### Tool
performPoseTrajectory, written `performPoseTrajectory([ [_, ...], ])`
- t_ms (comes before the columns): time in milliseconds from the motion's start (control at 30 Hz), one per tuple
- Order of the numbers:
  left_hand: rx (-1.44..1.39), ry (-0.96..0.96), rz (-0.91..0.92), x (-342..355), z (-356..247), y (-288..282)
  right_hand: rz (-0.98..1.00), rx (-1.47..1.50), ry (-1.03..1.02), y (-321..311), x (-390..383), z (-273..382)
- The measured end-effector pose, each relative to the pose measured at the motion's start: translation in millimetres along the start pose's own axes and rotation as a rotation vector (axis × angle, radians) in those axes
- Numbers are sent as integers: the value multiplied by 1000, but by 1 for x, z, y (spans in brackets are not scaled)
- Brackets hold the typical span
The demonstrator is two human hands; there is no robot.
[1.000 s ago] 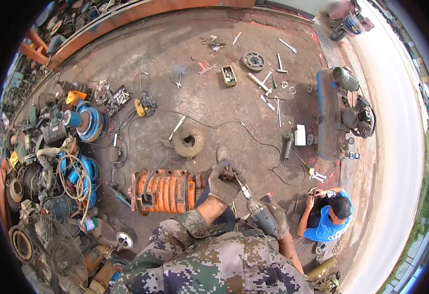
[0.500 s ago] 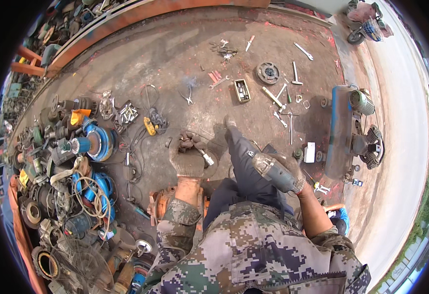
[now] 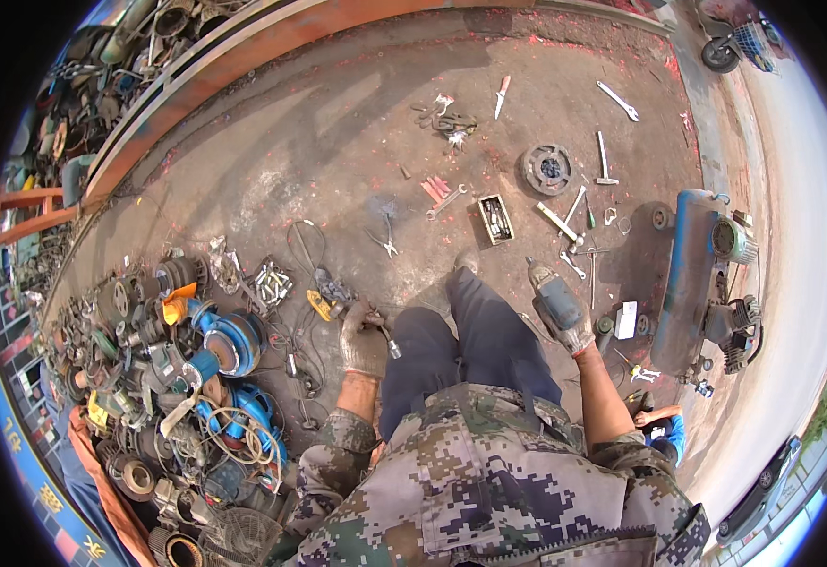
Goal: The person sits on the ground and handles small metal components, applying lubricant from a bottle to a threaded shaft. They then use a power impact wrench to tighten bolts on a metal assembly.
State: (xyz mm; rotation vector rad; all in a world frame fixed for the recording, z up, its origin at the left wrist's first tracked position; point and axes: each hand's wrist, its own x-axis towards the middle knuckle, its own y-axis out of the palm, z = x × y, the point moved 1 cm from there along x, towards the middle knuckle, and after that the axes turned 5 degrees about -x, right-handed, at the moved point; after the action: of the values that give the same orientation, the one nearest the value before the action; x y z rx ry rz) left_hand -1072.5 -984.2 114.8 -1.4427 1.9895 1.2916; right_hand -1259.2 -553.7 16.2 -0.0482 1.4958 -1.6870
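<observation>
My left hand [image 3: 360, 352], in a dirty work glove, is closed with its fingers curled around a short metal socket [image 3: 394, 349]. Its silver end sticks out toward my thigh; the rest is hidden by the glove. My right hand [image 3: 574, 337], gloved too, grips what looks like an impact wrench [image 3: 558, 300] with a dark grey body and a metal head. The tool points away from me, its narrow tip at the far end, beside my right leg. Near my left hand, a yellow-handled tool [image 3: 320, 304] lies on the ground with cables.
Motors and pump parts, including a blue pump [image 3: 229, 342], are piled on the left. Ahead lie a box of small parts [image 3: 494, 219], a round cast part [image 3: 546, 170], a hammer [image 3: 559, 223] and pliers [image 3: 385, 238]. An air compressor [image 3: 682, 283] stands right; a person [image 3: 661, 430] is lower right.
My right hand has swung the impact wrench outward to the right, away from my lap. My left hand has turned, so less of what it holds shows. The view has shifted.
</observation>
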Motion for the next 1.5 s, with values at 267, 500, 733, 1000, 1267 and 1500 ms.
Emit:
performPoseTrajectory([
  [267,386,-220,250,103,5,162,-274,287,282,-7,1,41],
  [500,1256,-414,457,205,49,200,-543,500,730,-4,2,159],
  [733,1849,-336,896,374,142,107,-689,1070,1053,172,70,244],
  [1000,2212,-159,1542,519,310,2,-826,1817,1298,375,247,205],
  [1267,2662,186,2333,553,424,-57,-1146,2058,1272,514,322,182],
  [1500,2052,757,2559,518,494,14,-1206,2118,1469,525,275,204],
])
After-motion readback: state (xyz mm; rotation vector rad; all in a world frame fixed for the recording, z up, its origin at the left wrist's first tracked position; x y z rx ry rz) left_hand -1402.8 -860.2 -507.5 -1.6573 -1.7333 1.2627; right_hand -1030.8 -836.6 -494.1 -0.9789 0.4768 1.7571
